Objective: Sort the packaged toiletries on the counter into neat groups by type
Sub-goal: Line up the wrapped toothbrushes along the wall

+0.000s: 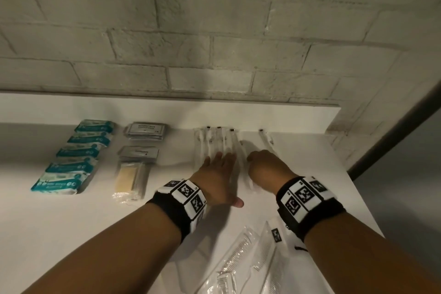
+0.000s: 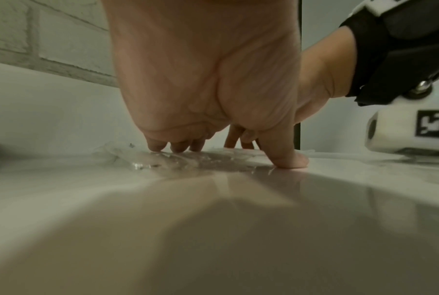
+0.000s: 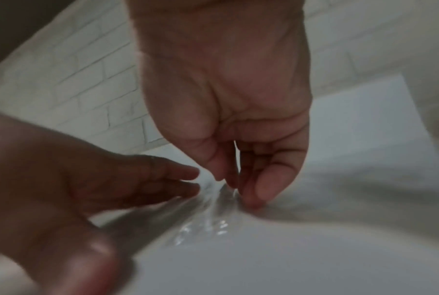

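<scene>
A row of toothbrushes in clear wrappers (image 1: 214, 141) lies at the back of the white counter (image 1: 95, 222). My left hand (image 1: 220, 157) rests flat on their near ends with straight fingers; the left wrist view shows its fingertips (image 2: 175, 147) pressing the crinkled wrappers (image 2: 162, 159). Just to the right, my right hand (image 1: 260, 164) is curled, and its thumb and fingers (image 3: 253, 191) pinch one wrapped toothbrush (image 1: 243, 150). One more wrapped toothbrush (image 1: 266, 141) lies apart, further right.
Teal packs (image 1: 76, 157) stand in a column at far left. Beside them lie grey sachets (image 1: 145, 131) and a yellowish packet (image 1: 128, 179). Wrapped combs (image 1: 241, 253) lie loose in front. A brick wall (image 1: 191, 43) backs the counter, whose right edge (image 1: 358, 186) is close.
</scene>
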A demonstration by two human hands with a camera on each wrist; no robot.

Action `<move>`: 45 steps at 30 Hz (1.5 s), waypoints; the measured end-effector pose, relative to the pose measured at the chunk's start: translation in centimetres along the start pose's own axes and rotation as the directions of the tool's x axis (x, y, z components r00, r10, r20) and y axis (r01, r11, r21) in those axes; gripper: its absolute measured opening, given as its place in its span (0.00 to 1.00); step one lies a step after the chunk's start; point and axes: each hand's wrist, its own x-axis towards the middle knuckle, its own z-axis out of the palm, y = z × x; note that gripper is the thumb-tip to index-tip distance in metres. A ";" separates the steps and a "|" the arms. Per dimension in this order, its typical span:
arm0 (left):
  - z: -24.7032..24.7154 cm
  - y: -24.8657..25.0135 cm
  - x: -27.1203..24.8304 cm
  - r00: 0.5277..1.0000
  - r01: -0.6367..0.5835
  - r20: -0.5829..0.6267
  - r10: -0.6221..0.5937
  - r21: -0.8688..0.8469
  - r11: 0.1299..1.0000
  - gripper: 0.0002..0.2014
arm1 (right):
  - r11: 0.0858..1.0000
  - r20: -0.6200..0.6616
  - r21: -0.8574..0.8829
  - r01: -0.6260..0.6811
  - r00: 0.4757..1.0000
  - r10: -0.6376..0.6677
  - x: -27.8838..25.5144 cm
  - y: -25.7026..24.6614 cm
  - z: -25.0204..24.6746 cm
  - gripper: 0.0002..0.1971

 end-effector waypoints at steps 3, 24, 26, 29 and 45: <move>0.1 -0.1 0.0 1.000 0.001 0.007 -0.001 -0.003 1.000 0.58 | 0.997 -0.055 0.081 0.021 0.998 -0.016 -0.2 -0.6 -0.5 0.18; 0.3 -0.5 -0.5 0.997 0.072 -0.007 -0.071 0.103 0.992 0.56 | 0.996 0.088 -0.045 0.079 0.993 -0.074 -0.8 1.4 -2.3 0.31; 0.0 -1.2 -0.7 0.986 0.165 0.017 -0.166 0.063 0.984 0.56 | 0.982 0.137 -0.113 0.151 0.981 -0.135 -1.1 0.8 -2.5 0.32; -0.5 -2.2 -1.2 0.976 0.208 0.063 -0.210 0.036 0.977 0.53 | 0.974 0.153 -0.119 0.191 0.973 -0.172 -1.2 -0.2 -2.5 0.32; -1.2 -3.8 -2.0 0.981 0.173 0.076 -0.180 0.085 0.981 0.52 | 0.995 0.153 0.017 0.097 0.983 -0.098 -2.0 -0.7 -2.4 0.31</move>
